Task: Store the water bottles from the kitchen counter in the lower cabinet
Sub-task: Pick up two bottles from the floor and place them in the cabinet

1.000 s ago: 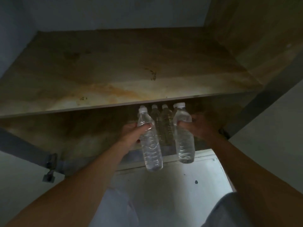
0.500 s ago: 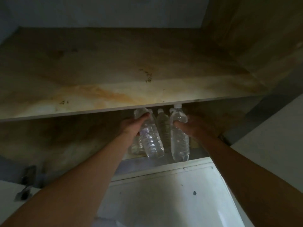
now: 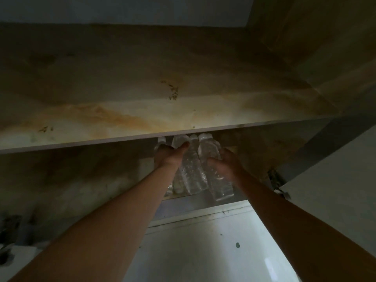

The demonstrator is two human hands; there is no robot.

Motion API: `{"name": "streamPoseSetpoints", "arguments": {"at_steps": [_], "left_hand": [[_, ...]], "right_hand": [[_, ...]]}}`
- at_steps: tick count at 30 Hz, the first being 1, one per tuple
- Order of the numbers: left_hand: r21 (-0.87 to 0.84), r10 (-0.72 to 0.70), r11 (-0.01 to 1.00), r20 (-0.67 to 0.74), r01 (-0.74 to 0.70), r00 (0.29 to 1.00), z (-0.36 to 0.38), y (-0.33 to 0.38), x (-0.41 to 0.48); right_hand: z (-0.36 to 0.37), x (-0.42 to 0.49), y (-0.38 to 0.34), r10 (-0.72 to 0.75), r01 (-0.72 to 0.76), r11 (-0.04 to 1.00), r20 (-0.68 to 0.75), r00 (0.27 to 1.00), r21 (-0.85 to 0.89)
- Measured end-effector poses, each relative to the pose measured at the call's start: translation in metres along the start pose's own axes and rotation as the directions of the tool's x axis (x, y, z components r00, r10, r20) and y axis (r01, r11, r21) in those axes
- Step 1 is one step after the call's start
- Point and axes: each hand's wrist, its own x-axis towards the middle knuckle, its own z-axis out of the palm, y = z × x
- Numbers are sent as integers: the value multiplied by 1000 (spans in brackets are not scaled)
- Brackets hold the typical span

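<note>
Head view: left hand (image 3: 169, 157) and right hand (image 3: 225, 167) each curl their fingers round a water bottle. Left bottle (image 3: 192, 176) and right bottle (image 3: 220, 186) are held upright to pass under the shelf (image 3: 122, 119) beside stored bottles (image 3: 161, 140), perhaps three, inside the dim lower cabinet (image 3: 81, 180).

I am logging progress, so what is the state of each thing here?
left hand: grips left bottle
right hand: grips right bottle
left bottle: held, tilted, inside cabinet
right bottle: held, capped, at cabinet front
stored bottles: standing inside cabinet
cabinet: open

Dim cabinet (image 3: 305, 47) interior, stained wooden shelf (image 3: 122, 110), pale floor (image 3: 203, 251) below
</note>
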Motion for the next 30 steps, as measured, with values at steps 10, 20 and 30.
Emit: {"name": "streamPoseSetpoints", "arguments": {"at_steps": [10,20,30], "left_hand": [[249,369,883,158,-398,916,3,-44,-48],[366,410,808,215,-462,886,-7,-66,-68],[407,489,765,136,-499,861,-8,-64,-71]], "right_hand": [[-12,-32,17,22,-22,1000,-84,996,-8],[-16,-44,32,-94,89,988,-40,995,-124],[-24,-42,38,-99,90,979,-43,994,-184]]}}
